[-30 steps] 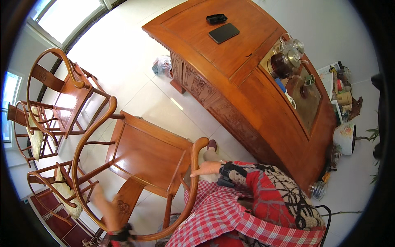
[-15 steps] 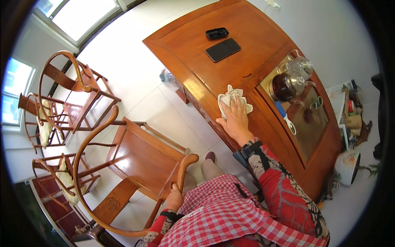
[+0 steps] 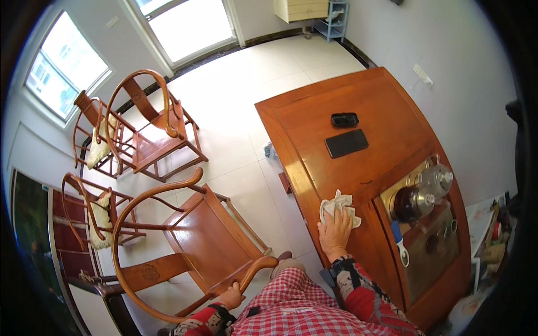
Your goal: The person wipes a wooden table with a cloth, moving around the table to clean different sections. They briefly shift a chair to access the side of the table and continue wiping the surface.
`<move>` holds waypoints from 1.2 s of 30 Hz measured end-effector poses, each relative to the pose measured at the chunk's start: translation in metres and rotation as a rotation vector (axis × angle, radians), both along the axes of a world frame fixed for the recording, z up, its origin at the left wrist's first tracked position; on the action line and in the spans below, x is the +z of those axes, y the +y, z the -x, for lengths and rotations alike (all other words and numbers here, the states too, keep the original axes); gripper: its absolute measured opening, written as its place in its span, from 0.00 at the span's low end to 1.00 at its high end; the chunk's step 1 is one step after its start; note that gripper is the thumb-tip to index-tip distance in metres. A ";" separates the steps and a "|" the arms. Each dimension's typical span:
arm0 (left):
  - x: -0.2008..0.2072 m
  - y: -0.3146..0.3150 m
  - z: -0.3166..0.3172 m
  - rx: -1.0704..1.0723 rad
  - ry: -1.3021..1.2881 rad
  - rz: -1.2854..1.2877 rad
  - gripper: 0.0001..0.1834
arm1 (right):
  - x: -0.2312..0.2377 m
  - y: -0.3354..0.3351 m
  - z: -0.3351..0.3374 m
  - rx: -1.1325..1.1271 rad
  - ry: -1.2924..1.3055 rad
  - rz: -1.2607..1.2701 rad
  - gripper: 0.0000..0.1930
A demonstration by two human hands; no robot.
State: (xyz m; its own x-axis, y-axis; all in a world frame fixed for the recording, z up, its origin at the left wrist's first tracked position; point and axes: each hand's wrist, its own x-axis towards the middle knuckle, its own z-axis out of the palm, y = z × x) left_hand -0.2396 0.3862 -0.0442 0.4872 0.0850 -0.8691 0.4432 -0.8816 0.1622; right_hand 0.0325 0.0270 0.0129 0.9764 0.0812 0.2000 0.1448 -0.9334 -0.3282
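My right hand (image 3: 334, 232) lies flat on a crumpled white cloth (image 3: 338, 204), pressing it on the near edge of a large wooden table (image 3: 370, 112). My left hand (image 3: 231, 295) grips the curved armrest end of a wooden round-backed chair (image 3: 193, 246) just left of my lap. A red patterned sleeve covers my right forearm, and a red checked garment fills the bottom of the view.
A black phone (image 3: 346, 143) and a small black case (image 3: 344, 119) lie on the table top. A dark kettle (image 3: 411, 203), a glass-lidded pot (image 3: 437, 179) and a tea tray sit at the right. More wooden chairs (image 3: 145, 129) stand left, near windows.
My right hand came up from my lap onto the table with the cloth, then slid it toward the near edge. My left hand shifted onto the chair's armrest. The view tilted up.
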 end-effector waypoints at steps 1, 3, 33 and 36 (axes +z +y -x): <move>-0.001 0.001 0.002 -0.012 0.018 -0.010 0.43 | 0.000 0.000 0.001 0.003 0.004 0.007 0.24; -0.008 0.003 0.005 0.045 -0.012 0.019 0.44 | 0.000 0.001 0.000 -0.001 -0.001 -0.012 0.24; 0.008 0.029 0.084 -0.302 0.115 -0.121 0.27 | -0.021 -0.001 -0.002 0.051 0.047 0.089 0.26; 0.012 0.059 -0.021 -0.281 -0.334 -0.329 0.30 | -0.019 -0.001 -0.001 0.032 0.078 0.083 0.26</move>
